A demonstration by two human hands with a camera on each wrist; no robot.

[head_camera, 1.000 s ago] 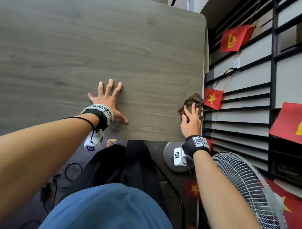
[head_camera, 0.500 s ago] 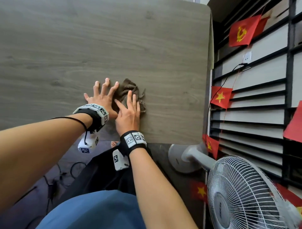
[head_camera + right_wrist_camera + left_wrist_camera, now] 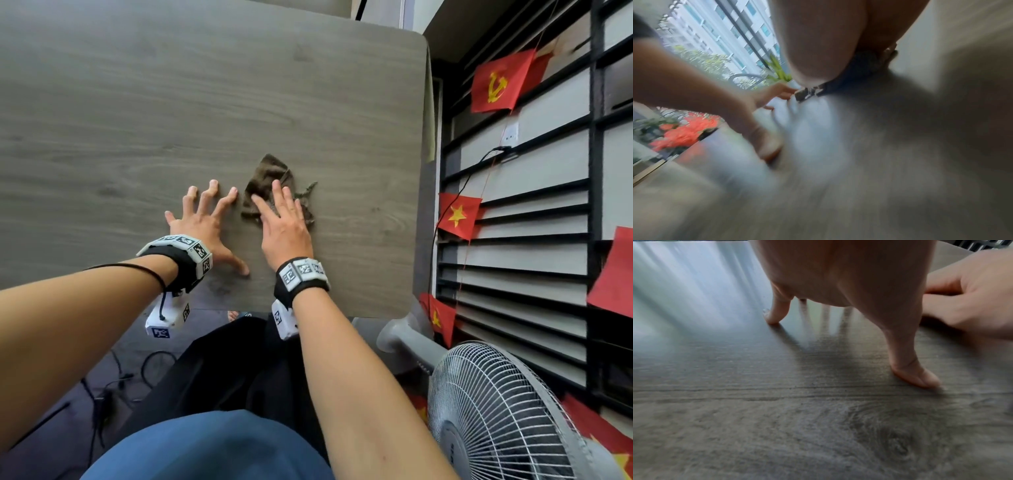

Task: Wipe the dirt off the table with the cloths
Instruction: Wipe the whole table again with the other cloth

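Grey table (image 3: 137, 102) bears right hand (image 3: 286, 229) pressing brown cloth (image 3: 265, 181).

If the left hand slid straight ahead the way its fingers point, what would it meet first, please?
Probably nothing: ahead of the left hand lies bare table. The cloth sits beside it, to the right, out of that line.

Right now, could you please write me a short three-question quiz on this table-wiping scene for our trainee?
1. True or false: the left hand holds the cloth.
2. Which hand presses the cloth on the table? A) left B) right C) both
3. Fill in: beside the table's near right corner stands a white ____.

Key: 1. False; its spread fingers rest on bare table beside the cloth. 2. B, the right hand, fingers straight. 3. Fan.
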